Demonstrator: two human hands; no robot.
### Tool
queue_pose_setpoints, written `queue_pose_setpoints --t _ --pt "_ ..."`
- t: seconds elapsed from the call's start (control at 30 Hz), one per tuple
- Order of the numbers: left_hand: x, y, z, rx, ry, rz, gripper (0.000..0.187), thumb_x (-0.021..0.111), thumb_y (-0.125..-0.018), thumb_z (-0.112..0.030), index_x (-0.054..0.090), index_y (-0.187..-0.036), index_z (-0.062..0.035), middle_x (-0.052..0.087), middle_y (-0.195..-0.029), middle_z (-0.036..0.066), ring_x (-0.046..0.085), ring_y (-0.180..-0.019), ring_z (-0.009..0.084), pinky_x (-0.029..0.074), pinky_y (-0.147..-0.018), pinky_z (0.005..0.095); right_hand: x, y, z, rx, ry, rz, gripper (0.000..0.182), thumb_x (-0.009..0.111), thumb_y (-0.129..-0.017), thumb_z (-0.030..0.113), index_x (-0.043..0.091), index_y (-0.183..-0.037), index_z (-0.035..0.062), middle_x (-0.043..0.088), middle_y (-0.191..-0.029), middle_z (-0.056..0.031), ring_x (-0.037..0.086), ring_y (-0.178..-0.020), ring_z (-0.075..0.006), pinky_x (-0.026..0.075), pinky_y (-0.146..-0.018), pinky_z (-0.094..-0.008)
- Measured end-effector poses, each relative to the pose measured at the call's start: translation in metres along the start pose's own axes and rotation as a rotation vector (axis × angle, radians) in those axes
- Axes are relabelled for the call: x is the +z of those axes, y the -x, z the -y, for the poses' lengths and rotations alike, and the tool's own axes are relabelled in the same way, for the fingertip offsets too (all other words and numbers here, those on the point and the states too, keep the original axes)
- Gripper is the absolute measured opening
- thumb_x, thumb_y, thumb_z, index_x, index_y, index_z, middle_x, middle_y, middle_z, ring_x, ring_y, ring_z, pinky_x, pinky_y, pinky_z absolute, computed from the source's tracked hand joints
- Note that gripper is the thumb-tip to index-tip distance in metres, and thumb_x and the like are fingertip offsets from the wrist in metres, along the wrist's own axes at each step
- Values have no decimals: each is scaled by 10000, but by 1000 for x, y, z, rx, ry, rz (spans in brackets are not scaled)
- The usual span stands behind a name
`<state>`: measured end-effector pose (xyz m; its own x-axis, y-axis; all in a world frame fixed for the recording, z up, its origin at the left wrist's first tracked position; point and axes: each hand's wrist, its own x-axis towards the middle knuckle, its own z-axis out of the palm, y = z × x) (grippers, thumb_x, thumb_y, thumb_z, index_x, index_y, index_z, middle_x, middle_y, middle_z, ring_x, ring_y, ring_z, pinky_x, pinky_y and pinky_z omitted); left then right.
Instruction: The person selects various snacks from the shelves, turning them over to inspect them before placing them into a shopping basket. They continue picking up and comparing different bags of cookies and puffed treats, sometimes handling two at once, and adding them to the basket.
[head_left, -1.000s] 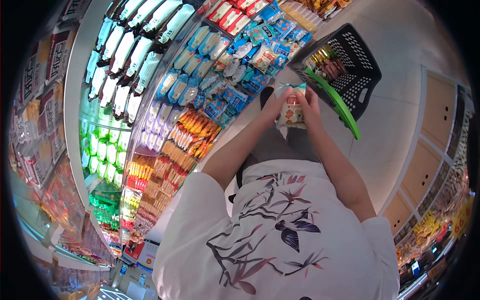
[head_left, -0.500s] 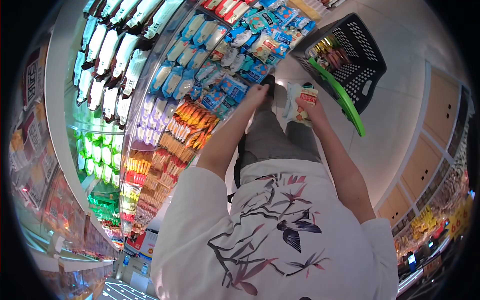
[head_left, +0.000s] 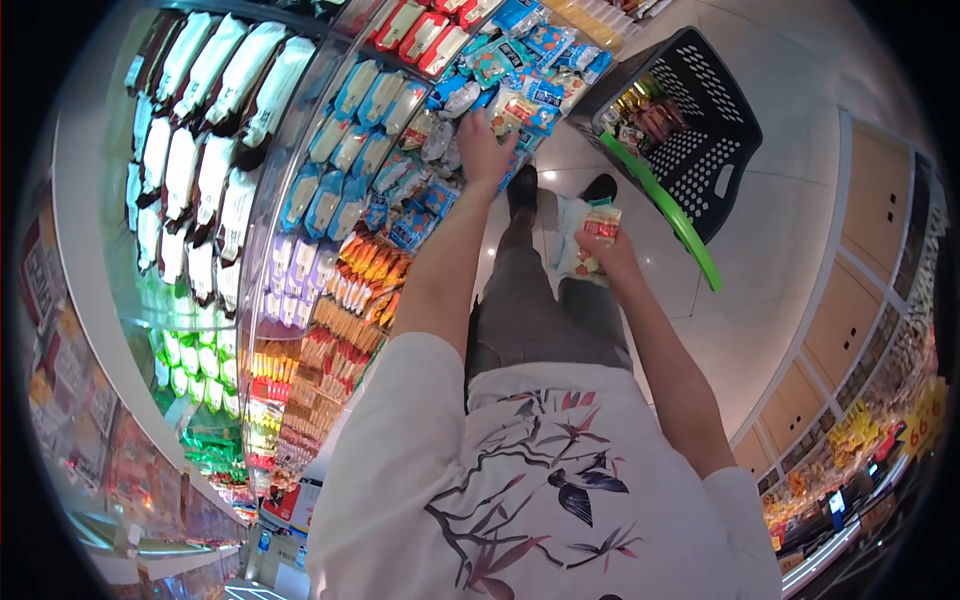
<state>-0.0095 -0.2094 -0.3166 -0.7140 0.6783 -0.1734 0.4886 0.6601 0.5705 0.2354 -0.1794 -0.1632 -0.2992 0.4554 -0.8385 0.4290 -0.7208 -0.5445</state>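
Observation:
My left hand (head_left: 485, 152) reaches over the lower shelf, its fingers spread at a pile of blue, white and teal snack packets. Beside its fingertips lies a cream packet with a red label (head_left: 513, 108). My right hand (head_left: 612, 254) is closed round pale snack packets (head_left: 578, 238) with a red label, held above the floor in front of my legs. To the right of the pile, a black perforated basket (head_left: 715, 150) with a green handle (head_left: 668, 205) stands tilted in view, with colourful packets (head_left: 650, 118) inside.
Shelves of wrapped snacks (head_left: 230, 80) run along the left side. Blue packs (head_left: 368, 105) and orange packs (head_left: 375, 265) fill nearer compartments. Wooden cabinets (head_left: 865, 200) stand at the right, beyond the tiled floor (head_left: 785, 190).
My left hand has moved from the shelf's outer edge up and left onto the packet pile, its fingers now apart. My right hand has shifted slightly down and left, still holding its packets.

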Motion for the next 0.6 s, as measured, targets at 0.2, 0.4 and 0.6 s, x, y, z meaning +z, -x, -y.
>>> queue_pose_setpoints --t 0.2,0.4,0.6 --pt "20 -14 -20 40 -296 79 931 820 -652 -358 338 -1378 -31 439 -1311 157 416 -1224 323 310 -1023 478 -1 -1 -21 0 -37 -27 470 731 -796 179 495 -1176 35 606 -1003 -55 613 -873 -131 512 -768 -279" --pt "15 -36 -13 13 -176 -74 802 720 -726 -457 411 -1315 -9 496 -1200 191 461 -1153 357 355 -980 508 -5 -6 -26 51 -44 -22 551 775 -760 230 497 -1181 12 619 -1033 -73 614 -918 -139 494 -815 -285" --pt "30 -82 3 -11 -80 -95 623 668 -764 -354 481 -1225 21 515 -1155 242 457 -1102 404 391 -937 486 -7 -6 -10 30 -78 31 511 786 -743 182 500 -1142 38 610 -1022 -61 610 -925 -134 511 -795 -284"
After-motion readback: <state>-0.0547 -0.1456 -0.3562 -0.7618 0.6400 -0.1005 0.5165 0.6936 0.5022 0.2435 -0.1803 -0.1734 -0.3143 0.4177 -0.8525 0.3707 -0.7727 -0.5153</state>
